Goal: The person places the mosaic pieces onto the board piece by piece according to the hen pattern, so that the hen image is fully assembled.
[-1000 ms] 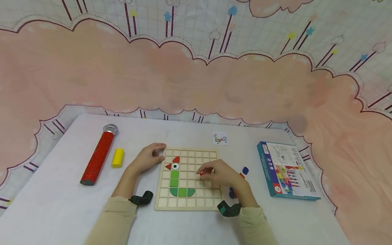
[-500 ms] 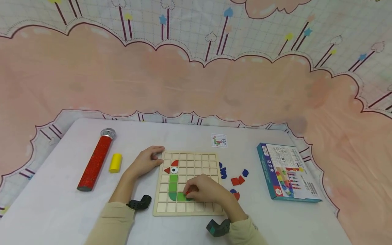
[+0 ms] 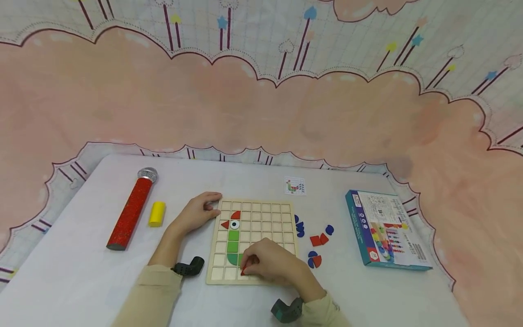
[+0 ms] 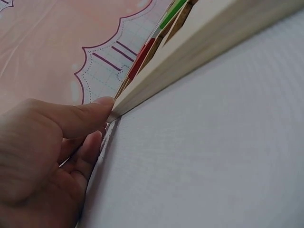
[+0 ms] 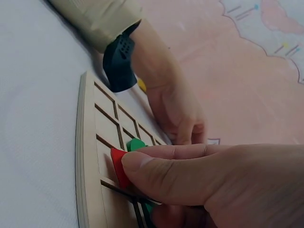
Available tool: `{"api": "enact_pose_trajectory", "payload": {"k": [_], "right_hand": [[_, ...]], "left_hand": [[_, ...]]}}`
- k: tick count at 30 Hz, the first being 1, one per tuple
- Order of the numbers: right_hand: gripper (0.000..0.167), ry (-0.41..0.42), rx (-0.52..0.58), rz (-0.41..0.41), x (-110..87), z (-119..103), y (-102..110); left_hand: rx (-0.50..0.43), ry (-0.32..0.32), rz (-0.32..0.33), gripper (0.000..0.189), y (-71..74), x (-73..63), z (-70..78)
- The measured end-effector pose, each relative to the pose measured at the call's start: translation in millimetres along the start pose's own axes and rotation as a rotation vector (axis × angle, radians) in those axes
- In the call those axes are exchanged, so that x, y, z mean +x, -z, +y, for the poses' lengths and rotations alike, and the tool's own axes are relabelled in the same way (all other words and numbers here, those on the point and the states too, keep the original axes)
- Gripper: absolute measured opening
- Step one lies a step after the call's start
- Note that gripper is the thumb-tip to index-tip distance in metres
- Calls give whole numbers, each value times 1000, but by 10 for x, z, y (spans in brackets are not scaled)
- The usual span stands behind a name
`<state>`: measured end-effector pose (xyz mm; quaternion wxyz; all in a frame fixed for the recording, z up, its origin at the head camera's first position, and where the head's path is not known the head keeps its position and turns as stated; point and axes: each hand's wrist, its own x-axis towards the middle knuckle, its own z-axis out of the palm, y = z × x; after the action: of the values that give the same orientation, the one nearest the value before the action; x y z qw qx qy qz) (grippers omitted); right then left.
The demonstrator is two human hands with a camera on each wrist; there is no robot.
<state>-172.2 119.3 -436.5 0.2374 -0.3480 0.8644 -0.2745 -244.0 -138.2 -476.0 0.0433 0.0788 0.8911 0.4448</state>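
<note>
One red piece (image 5: 119,167), pinched in the right hand (image 3: 269,260), fingers narrow, slips below the green row (image 3: 232,259); placing looks under way! Left hand (image 3: 199,212) touches the board (image 3: 265,218).

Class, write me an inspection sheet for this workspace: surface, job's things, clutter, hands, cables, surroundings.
Surface: table covered in white.
Job's things: wooden grid board bearing red, green and eye-printed pieces; loose blue pieces and red pieces to its right; picture card beyond it.
Clutter: red microphone-shaped object and yellow cylinder at left; printed box at right.
Hands: left hand holds the board's far-left corner; right hand pinches a red piece at the near row; whether it is seated cannot be told.
Cables: nothing seen.
Surroundings: pink and white backdrop with printed candle-like shapes.
</note>
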Motion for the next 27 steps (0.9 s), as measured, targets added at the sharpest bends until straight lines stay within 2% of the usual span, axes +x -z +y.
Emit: {"api": "enact_pose_trajectory", "payload": {"k": [4, 8, 14, 20, 27], "right_hand": [[5, -27, 1, 30, -17, 11, 47], [9, -43, 13, 38, -12, 32, 76], [8, -52, 15, 35, 7, 45, 109], [7, -70, 18, 17, -26, 78, 114], [9, -32, -32, 29, 2, 19, 40]], "left_hand": [[-16, -4, -8, 51, 2, 41, 56], [10, 9, -17, 51, 20, 45, 78], [30, 3, -9, 51, 47, 33, 75], [23, 1, -10, 51, 12, 9, 36], [21, 17, -15, 51, 11, 10, 26]]}}
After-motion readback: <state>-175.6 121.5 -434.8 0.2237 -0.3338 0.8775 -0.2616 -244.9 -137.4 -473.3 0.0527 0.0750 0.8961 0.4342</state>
